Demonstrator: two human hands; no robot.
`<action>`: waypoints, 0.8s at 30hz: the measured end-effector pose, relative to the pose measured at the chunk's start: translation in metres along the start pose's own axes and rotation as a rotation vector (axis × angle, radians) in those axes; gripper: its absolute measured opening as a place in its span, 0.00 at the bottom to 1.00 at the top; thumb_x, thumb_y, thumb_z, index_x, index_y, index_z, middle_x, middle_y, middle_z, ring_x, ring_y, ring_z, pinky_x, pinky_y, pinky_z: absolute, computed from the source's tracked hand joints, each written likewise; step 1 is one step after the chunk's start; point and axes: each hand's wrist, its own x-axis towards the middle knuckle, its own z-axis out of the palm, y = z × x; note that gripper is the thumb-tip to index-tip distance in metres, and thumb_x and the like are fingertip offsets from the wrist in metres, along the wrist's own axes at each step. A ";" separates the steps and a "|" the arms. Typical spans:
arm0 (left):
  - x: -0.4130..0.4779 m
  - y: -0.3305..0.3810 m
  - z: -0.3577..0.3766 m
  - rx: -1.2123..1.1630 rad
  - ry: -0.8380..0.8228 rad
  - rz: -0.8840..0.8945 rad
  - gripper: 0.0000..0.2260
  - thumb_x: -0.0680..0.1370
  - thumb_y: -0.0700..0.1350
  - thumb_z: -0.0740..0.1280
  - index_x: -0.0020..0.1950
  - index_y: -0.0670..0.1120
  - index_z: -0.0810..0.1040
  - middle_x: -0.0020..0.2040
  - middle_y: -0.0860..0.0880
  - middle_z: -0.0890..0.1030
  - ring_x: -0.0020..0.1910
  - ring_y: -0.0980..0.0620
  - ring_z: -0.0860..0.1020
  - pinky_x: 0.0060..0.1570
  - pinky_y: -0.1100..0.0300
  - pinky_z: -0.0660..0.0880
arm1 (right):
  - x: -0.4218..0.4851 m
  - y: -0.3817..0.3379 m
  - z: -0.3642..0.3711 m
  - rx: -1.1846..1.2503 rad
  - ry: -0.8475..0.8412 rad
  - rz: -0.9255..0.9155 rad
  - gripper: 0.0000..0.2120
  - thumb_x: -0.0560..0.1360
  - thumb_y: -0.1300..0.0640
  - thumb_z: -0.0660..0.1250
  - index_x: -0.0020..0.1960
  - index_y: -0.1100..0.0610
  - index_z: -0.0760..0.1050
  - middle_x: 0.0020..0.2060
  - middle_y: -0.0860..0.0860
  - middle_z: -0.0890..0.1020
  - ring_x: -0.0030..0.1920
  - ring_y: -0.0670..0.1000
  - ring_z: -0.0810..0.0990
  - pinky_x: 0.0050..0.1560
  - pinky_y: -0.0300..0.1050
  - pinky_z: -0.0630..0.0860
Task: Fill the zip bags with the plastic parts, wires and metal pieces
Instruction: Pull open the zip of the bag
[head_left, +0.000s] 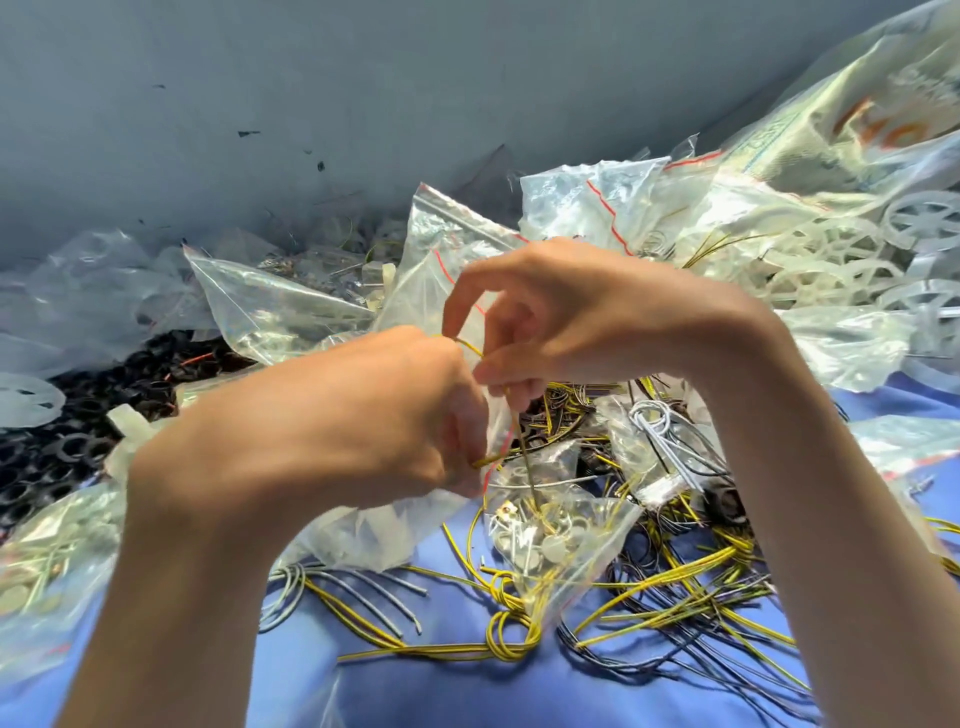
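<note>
Yellow wire (469, 345), thin and springy, is pinched by the left hand (363, 415) and the right hand (571, 322) above the middle of the blue tabletop (415, 691). The left hand seems also to hold the zip bag (571, 551) mouth; soft, slippery film, best gripped at the rim.

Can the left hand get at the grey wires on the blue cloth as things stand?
Probably yes, once freed: the grey wires lie bare close by the left hand, nothing over them. Now, though, that hand grips the zip bag and a yellow wire.
</note>
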 end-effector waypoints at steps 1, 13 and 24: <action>0.000 0.000 0.000 -0.009 0.003 0.026 0.04 0.69 0.54 0.75 0.41 0.60 0.82 0.36 0.58 0.81 0.36 0.62 0.76 0.36 0.67 0.72 | 0.002 0.000 0.000 0.042 0.056 -0.032 0.09 0.73 0.65 0.70 0.51 0.57 0.75 0.30 0.51 0.83 0.30 0.46 0.82 0.32 0.34 0.76; -0.005 -0.013 -0.007 -0.029 0.140 -0.061 0.08 0.65 0.58 0.71 0.39 0.58 0.77 0.36 0.67 0.77 0.33 0.61 0.75 0.30 0.64 0.70 | 0.021 0.001 0.015 0.235 0.342 -0.096 0.01 0.72 0.66 0.70 0.43 0.62 0.79 0.33 0.53 0.84 0.31 0.42 0.82 0.38 0.38 0.79; -0.004 -0.016 -0.005 0.020 0.120 -0.240 0.07 0.75 0.55 0.65 0.39 0.55 0.77 0.29 0.60 0.81 0.21 0.63 0.74 0.32 0.61 0.72 | 0.019 0.000 0.020 -0.033 0.112 -0.069 0.07 0.72 0.66 0.67 0.40 0.55 0.77 0.31 0.48 0.84 0.31 0.38 0.81 0.34 0.33 0.76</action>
